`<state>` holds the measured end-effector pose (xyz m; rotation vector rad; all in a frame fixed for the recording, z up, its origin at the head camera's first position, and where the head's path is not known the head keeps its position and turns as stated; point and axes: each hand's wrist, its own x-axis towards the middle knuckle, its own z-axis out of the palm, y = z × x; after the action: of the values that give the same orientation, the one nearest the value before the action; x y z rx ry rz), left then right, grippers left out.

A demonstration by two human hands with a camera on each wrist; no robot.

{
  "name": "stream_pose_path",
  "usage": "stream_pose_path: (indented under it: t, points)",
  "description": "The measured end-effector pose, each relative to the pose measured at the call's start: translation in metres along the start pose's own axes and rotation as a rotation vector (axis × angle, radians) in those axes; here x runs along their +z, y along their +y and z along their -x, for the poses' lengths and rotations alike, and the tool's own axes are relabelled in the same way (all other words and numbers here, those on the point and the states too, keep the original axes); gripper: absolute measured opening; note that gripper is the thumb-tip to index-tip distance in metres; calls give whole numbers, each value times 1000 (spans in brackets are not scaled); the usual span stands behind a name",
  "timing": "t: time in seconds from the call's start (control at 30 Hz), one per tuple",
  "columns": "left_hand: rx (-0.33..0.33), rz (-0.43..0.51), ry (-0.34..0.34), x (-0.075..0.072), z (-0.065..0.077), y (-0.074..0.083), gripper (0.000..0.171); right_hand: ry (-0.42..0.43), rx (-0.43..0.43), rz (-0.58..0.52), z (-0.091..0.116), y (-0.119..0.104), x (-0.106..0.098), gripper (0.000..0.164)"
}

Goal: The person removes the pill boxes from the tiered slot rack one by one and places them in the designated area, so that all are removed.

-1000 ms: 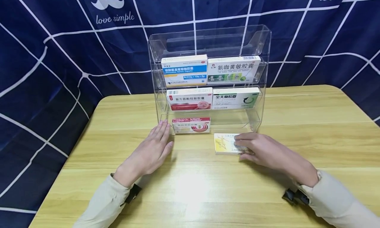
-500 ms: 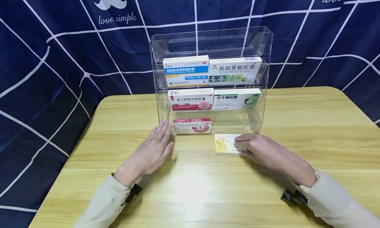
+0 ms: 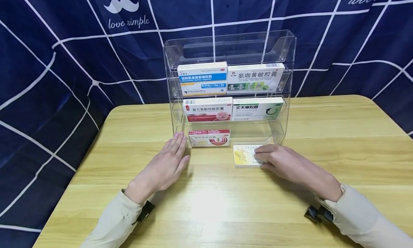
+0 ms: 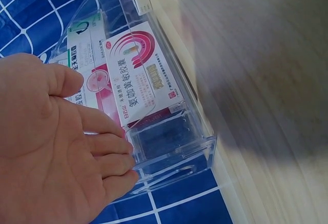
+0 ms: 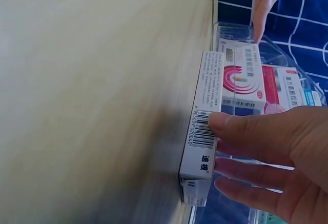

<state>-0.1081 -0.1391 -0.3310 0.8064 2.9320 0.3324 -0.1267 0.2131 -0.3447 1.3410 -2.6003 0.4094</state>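
My right hand [image 3: 290, 165] pinches a white-and-yellow medicine box [image 3: 244, 157] that lies face up before the lowest tier of a clear plastic rack [image 3: 251, 129]. In the right wrist view its thumb presses the barcode side of the box [image 5: 202, 126], and the other fingers reach over to the printed face. My left hand [image 3: 164, 163] holds nothing. Its fingers are extended together, the tips right at the rack's lower left corner. Beside those fingertips, a red-and-white medicine box [image 3: 209, 138] stands in the left half of the bottom tier.
The rack's middle tier carries a red-and-white box [image 3: 207, 110] and a green-and-white box [image 3: 257, 109]. Above them stand a blue-and-white box [image 3: 202, 78] and a white box with green pictures [image 3: 255, 78]. A blue checked cloth [image 3: 129, 58] hangs behind the wooden table [image 3: 338, 140].
The right thumb has drawn in closer to the white-and-yellow box. The left hand stays where it was, and the head view has shifted slightly.
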Motion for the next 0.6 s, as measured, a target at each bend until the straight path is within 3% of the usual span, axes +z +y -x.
stream_pose_path:
  t: [0.37,0.6]
  points:
    - [-4,-6,3,1,0,0,59,-1,25,9,-1,-1,-2,28]
    - [0,-8,11,2,0,0,60,55,71,-27,-10,-5,-2,23]
